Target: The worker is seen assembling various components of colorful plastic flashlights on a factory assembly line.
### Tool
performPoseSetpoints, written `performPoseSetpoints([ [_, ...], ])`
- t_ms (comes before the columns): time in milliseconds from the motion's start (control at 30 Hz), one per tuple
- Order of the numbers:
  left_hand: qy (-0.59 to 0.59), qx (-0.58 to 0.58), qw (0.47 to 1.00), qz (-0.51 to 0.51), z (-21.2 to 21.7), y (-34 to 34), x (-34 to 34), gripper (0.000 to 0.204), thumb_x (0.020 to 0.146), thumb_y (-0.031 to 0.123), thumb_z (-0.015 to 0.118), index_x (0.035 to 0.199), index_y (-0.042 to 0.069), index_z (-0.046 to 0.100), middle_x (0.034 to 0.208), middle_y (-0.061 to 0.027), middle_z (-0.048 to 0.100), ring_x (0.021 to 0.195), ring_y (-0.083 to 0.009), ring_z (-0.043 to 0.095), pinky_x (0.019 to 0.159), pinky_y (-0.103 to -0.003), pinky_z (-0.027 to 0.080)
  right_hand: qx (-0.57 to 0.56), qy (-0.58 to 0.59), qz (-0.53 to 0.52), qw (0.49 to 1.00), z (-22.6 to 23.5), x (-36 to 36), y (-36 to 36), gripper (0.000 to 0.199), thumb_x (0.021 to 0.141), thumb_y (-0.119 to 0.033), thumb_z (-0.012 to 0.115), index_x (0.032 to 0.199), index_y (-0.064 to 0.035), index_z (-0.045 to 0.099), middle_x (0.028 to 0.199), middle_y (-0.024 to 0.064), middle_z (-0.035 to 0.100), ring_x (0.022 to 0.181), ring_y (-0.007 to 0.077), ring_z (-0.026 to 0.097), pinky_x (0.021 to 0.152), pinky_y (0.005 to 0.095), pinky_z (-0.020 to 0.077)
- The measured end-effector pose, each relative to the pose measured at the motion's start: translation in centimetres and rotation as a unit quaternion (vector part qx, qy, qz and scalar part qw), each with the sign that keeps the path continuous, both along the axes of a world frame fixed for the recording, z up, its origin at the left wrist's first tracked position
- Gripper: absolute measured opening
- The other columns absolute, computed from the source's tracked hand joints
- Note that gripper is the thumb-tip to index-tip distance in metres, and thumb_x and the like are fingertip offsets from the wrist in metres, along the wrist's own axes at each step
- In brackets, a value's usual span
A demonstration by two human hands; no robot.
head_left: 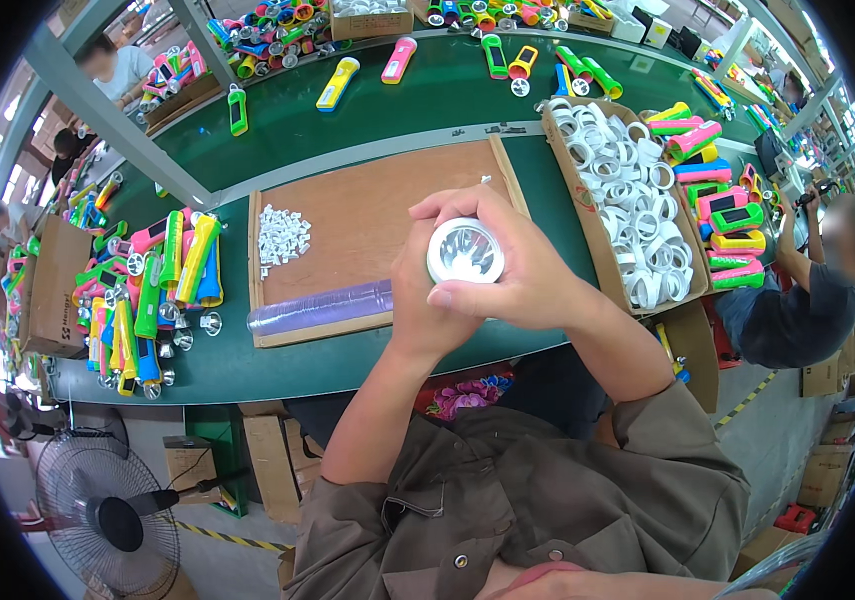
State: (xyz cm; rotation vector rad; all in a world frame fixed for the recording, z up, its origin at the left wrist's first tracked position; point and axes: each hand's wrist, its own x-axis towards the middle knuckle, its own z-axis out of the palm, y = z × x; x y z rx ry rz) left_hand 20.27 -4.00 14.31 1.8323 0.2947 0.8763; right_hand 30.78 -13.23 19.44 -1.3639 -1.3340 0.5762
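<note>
Both hands up over the board [368,215] now: right hand [518,270] wraps its fingers round a shiny reflector [465,251], left hand [426,300] cups it from below, fingers closed on it too. White caps [282,236] lie left, rings box [628,215] right.

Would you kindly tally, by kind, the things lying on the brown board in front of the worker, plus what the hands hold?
Shiny reflector cup, held by the left hand and right hand: 1
Heap of small white parts on the brown board: 1
Stack of clear lenses, lying along the board's near edge: 1
Total: 3
</note>
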Motion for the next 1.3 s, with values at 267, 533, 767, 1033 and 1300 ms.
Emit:
performPoseSetpoints([
  [267,0.04,-0.146,0.937,-0.315,0.3,2.1,-1.4,0.075,0.056,0.022,0.086,0.122,0.005,0.056,0.117,-0.008,0.059,0.11,-0.0235,0.06,0.092,-0.037,0.048,0.075,-0.049,0.332,0.939,0.4,1.9,0.2,0.064,0.074,-0.035,0.085,0.122,-0.0072,0.053,0.132,0.0129,0.057,0.132,0.0338,0.046,0.106,0.0458,0.0365],
  [533,-0.069,0.104,0.992,-0.03,0.6,1.3,0.5,0.039,0.072,0.015,0.077,0.105,0.005,0.061,0.098,-0.0122,0.066,0.091,-0.0319,0.066,0.076,-0.037,0.052,0.065,-0.227,-0.165,0.958,-1.2,-2.4,-1.3,0.066,0.073,-0.031,0.086,0.122,-0.006,0.049,0.136,0.0177,0.054,0.129,0.0347,0.049,0.109,0.0472,0.0333],
  [767,-0.032,0.007,0.974,-0.225,1.1,2.7,0.0,0.055,0.061,0.007,0.083,0.112,0.005,0.062,0.101,-0.0098,0.068,0.092,-0.0247,0.067,0.08,-0.036,0.054,-0.01,0.132,0.068,0.989,1.0,0.5,-1.0,0.049,0.088,-0.028,0.065,0.128,-0.0023,0.058,0.147,0.0195,0.043,0.134,0.0284,0.044,0.11,0.0395,0.0331],
  [1033,-0.003,-0.025,0.967,-0.255,1.2,2.9,0.1,0.054,0.059,0.006,0.082,0.109,0.006,0.062,0.105,-0.0071,0.065,0.098,-0.0239,0.065,0.081,-0.036,0.053,-0.001,0.145,0.102,0.984,0.2,0.7,-0.7,0.031,0.093,-0.023,0.058,0.116,-0.0028,0.066,0.135,0.0138,0.049,0.122,0.0215,0.05,0.102,0.0355,0.0403],
  [1300,0.019,-0.04,0.966,-0.256,1.2,3.0,0.5,0.055,0.058,0.007,0.083,0.109,0.007,0.062,0.106,-0.0068,0.064,0.099,-0.0239,0.064,0.082,-0.036,0.053,0.004,0.14,0.082,0.987,0.1,0.6,-0.5,0.025,0.094,-0.021,0.058,0.112,-0.0043,0.067,0.131,0.0116,0.05,0.118,0.0207,0.051,0.098,0.034,0.0424],
])
